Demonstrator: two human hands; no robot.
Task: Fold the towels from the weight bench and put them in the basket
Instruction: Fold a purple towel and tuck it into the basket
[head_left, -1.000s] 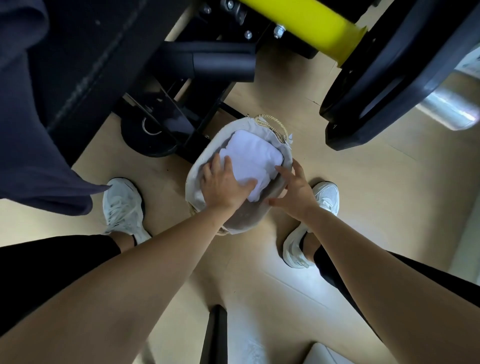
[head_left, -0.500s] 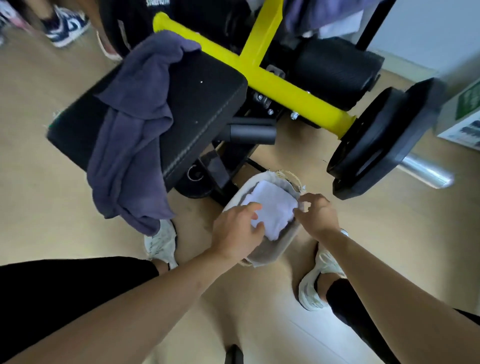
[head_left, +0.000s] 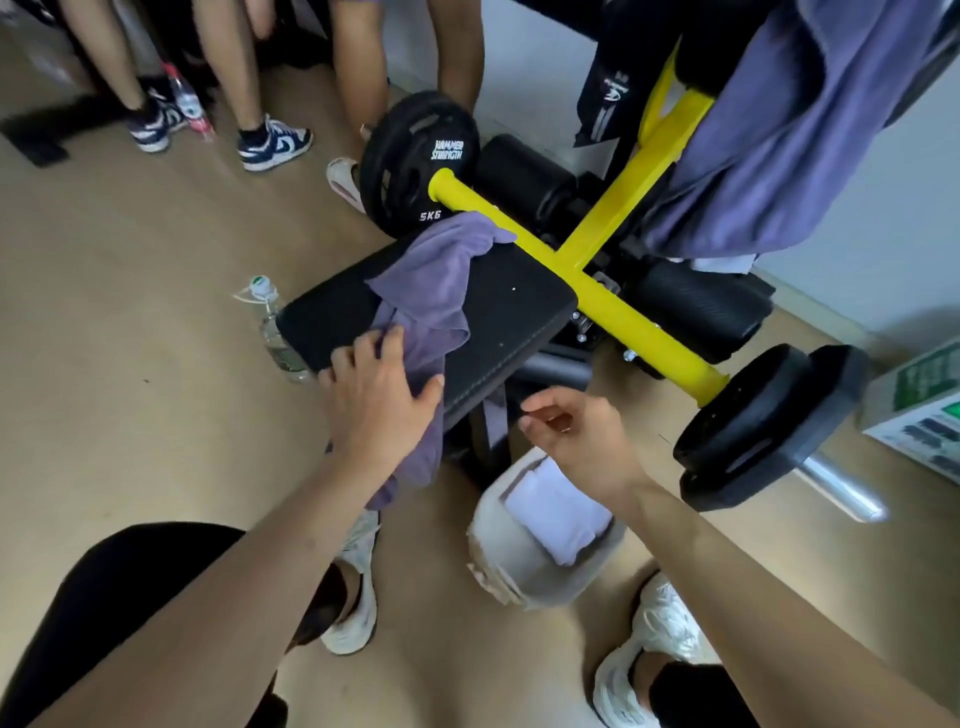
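A white towel (head_left: 556, 514) lies folded in the basket (head_left: 519, 577) on the floor, so the step in hand looks like fetching the next one. The purple towel (head_left: 431, 275) is draped across the bench (head_left: 514, 306) and spills over its near edge. The left hand (head_left: 382, 400) lies on it at that edge, fingers spread and not closed on the cloth. The right hand (head_left: 576, 441) hovers above the basket, fingers loosely curled and holding nothing. The next move calls for gathering the cloth and lifting it clear to fold.
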